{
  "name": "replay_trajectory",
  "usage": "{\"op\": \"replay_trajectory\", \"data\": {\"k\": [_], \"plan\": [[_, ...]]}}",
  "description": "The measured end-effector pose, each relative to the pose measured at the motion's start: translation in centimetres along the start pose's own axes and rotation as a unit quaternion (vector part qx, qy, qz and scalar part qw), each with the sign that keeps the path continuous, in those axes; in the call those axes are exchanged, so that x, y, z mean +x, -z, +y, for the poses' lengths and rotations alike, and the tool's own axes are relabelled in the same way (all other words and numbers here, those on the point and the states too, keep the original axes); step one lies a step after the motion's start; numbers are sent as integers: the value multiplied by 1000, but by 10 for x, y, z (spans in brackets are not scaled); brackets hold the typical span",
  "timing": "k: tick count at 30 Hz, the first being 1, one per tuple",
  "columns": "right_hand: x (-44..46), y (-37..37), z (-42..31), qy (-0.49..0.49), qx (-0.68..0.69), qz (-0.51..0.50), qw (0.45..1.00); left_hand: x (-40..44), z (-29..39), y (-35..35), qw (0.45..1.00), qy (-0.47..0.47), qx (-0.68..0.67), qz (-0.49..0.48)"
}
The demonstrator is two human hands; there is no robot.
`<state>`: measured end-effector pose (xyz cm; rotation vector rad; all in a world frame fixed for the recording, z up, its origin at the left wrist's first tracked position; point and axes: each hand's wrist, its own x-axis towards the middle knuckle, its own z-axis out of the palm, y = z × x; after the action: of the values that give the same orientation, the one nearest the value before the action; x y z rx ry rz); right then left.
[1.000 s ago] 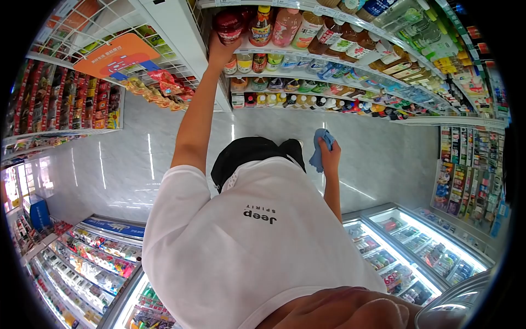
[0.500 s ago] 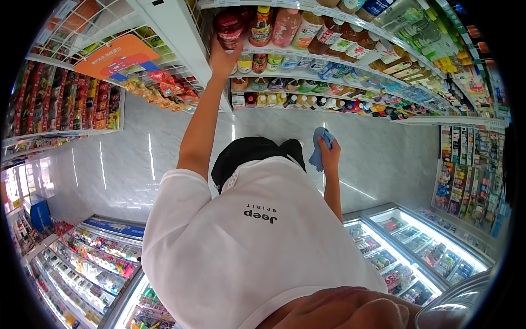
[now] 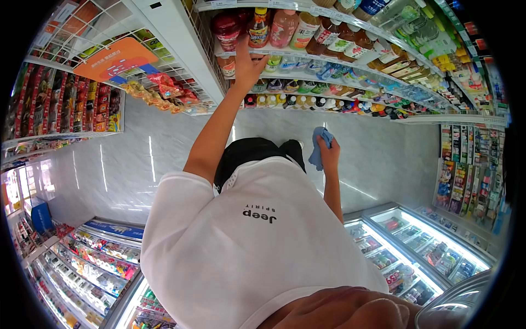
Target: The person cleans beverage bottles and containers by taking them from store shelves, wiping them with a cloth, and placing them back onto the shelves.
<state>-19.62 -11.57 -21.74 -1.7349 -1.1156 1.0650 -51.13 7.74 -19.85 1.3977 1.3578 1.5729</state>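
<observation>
My left hand (image 3: 249, 70) is at the front edge of the drinks shelf (image 3: 307, 55), fingers apart and nothing in them. One finger reaches up between a dark red bottle (image 3: 226, 30) and a bottle with a yellow cap (image 3: 258, 28). The dark red bottle stands at the left end of the row, beside the wire mesh side. Pink and pale juice bottles (image 3: 283, 27) follow to the right. Lower down on the right, my right hand (image 3: 330, 156) is closed on a crumpled blue cloth (image 3: 318, 148), over the grey floor.
A white wire rack (image 3: 181, 71) with snack packets (image 3: 164, 88) and an orange sign (image 3: 116, 59) stands left of the drinks shelf. Snack shelves (image 3: 66, 101) line the far left. Lit glass-topped coolers (image 3: 405, 247) are at the lower right, and goods shelves (image 3: 471, 164) at the far right.
My left hand has let go of the dark red bottle and moved right and down, its fingers now spread. The right hand with the cloth has barely moved.
</observation>
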Motion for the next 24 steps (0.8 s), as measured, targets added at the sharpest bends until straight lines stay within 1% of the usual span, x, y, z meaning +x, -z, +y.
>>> {"op": "replay_trajectory", "data": {"k": [3,6,9,12,15,18,21,24], "plan": [[-2,-2,0,15,-13,8,1000,18,-22,-10,982,-97,156,46],[-6,0,1,6,-22,11,1000,33,-29,-14,961,-111,244,62],[-13,4,6,-18,-18,8,1000,44,-34,-16,956,-124,253,79],[-16,8,11,-36,-16,15,999,51,-35,-20,958,-55,273,75],[-18,12,16,-34,-24,25,999,55,-34,-25,957,-46,264,111],[-20,12,17,-30,-18,31,999,57,-38,-26,957,-66,253,128],[-21,11,14,-26,-19,32,999,56,-36,-26,956,-52,258,126],[-21,9,17,-6,-18,30,999,52,-29,-23,962,-4,258,92]]}}
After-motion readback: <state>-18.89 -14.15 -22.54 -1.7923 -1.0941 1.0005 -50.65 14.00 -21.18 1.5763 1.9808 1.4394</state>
